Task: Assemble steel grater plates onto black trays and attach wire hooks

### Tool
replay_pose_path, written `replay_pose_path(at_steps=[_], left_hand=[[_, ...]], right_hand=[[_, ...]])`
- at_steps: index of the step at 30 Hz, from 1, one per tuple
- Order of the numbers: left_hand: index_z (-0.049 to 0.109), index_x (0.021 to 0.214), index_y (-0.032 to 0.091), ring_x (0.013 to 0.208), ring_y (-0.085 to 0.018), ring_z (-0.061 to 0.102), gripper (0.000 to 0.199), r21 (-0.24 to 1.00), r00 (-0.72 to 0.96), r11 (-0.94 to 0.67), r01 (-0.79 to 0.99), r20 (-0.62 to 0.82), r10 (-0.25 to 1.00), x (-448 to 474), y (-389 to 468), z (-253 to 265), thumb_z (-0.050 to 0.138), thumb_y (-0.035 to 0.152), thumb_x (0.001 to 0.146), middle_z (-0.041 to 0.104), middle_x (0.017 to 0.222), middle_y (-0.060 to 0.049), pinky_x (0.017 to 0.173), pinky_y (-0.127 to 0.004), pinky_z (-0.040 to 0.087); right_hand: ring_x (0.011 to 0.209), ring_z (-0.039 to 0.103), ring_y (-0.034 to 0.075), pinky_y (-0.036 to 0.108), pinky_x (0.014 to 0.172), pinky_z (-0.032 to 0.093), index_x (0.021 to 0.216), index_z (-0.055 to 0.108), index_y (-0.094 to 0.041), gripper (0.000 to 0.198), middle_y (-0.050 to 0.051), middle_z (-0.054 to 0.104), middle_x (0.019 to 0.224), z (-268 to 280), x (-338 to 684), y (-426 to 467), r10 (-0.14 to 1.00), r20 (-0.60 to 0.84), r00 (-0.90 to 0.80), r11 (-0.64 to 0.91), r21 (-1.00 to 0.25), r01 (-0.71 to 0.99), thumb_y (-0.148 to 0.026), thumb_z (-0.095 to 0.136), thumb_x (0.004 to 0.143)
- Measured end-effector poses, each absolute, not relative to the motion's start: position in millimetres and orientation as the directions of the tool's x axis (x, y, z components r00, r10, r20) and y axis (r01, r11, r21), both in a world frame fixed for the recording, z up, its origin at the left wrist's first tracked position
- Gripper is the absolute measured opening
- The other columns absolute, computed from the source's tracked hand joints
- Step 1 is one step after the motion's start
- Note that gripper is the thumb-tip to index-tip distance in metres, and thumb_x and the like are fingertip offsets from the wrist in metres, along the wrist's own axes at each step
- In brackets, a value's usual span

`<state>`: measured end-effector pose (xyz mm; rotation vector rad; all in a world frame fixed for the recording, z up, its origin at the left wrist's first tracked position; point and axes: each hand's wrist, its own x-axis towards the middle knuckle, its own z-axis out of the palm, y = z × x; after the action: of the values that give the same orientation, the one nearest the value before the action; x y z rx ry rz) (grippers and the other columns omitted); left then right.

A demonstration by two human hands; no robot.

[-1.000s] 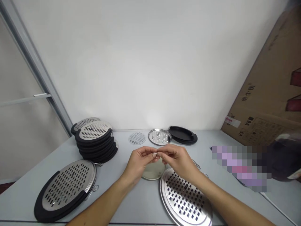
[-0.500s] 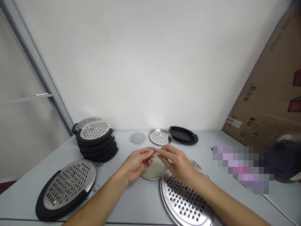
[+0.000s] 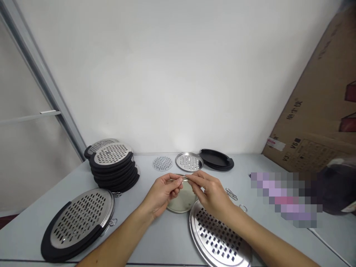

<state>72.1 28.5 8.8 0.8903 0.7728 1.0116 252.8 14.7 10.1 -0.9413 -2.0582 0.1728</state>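
My left hand (image 3: 166,192) and my right hand (image 3: 210,191) meet over a round pale-faced disc with a metal rim (image 3: 179,204). Between their fingertips is a small shiny metal wire piece (image 3: 185,178), pinched from both sides; its full shape is partly covered by the fingers. Under my right forearm lies a round metal grater plate (image 3: 214,237) with rows of holes. A bent wire clip (image 3: 231,194) and a wire ring (image 3: 243,208) rest to the right of that hand.
At left stand a stack of black-rimmed graters (image 3: 114,170) and a nearer black-rimmed grater (image 3: 80,218). Along the wall lie a perforated disc (image 3: 162,163), a rimmed grater disc (image 3: 189,162) and a black holder (image 3: 217,159). A cardboard box (image 3: 314,111) stands at right.
My fingertips have shifted slightly around the wire piece, and more of it shows between them. The wire ring by my right forearm is more visible. The other objects stay in place.
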Motion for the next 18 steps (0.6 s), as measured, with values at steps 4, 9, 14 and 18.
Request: replay_pose_path(at_steps=[4, 9, 14, 18], left_hand=[[0.07, 0.085, 0.012, 0.055, -0.003, 0.046, 0.028, 0.944, 0.254, 0.116, -0.309, -0.036, 0.967, 80, 23, 9, 0.079, 0.034, 0.07, 0.06, 0.067, 0.0, 0.055, -0.014, 0.037], [0.071, 0.081, 0.012, 0.055, -0.004, 0.044, 0.028, 0.947, 0.199, 0.063, -0.314, 0.001, 0.98, 89, 18, 8, 0.079, 0.036, 0.069, 0.06, 0.066, 0.0, 0.055, -0.018, 0.035], [0.072, 0.079, 0.012, 0.057, -0.004, 0.042, 0.027, 0.919, 0.234, 0.142, -0.368, -0.056, 0.971, 91, 16, 8, 0.079, 0.037, 0.069, 0.059, 0.07, 0.0, 0.055, -0.017, 0.035], [0.071, 0.078, 0.013, 0.058, -0.004, 0.044, 0.024, 0.903, 0.295, 0.172, -0.394, -0.053, 0.954, 93, 15, 11, 0.079, 0.033, 0.069, 0.058, 0.07, 0.0, 0.057, -0.016, 0.037]], right_hand=[[0.07, 0.057, 0.017, 0.028, 0.059, 0.05, 0.121, 0.054, -0.017, 0.031, 0.009, 0.059, 0.087, -2, 251, 16, 0.531, 0.763, -0.369, 0.761, -0.237, 0.604, -0.011, 0.04, 0.094], [0.073, 0.059, 0.02, 0.03, 0.061, 0.051, 0.13, 0.045, -0.014, 0.04, 0.012, 0.061, 0.088, -8, 249, 17, 0.408, 0.815, -0.413, 0.77, -0.063, 0.635, -0.006, 0.039, 0.092], [0.072, 0.06, 0.018, 0.029, 0.061, 0.053, 0.13, 0.047, -0.018, 0.039, 0.01, 0.061, 0.089, -8, 244, 16, 0.435, 0.838, -0.33, 0.791, -0.18, 0.585, -0.009, 0.037, 0.093], [0.072, 0.061, 0.017, 0.029, 0.063, 0.053, 0.124, 0.056, -0.021, 0.033, 0.008, 0.062, 0.086, -5, 236, 14, 0.532, 0.82, -0.211, 0.799, -0.404, 0.446, -0.015, 0.041, 0.094]])
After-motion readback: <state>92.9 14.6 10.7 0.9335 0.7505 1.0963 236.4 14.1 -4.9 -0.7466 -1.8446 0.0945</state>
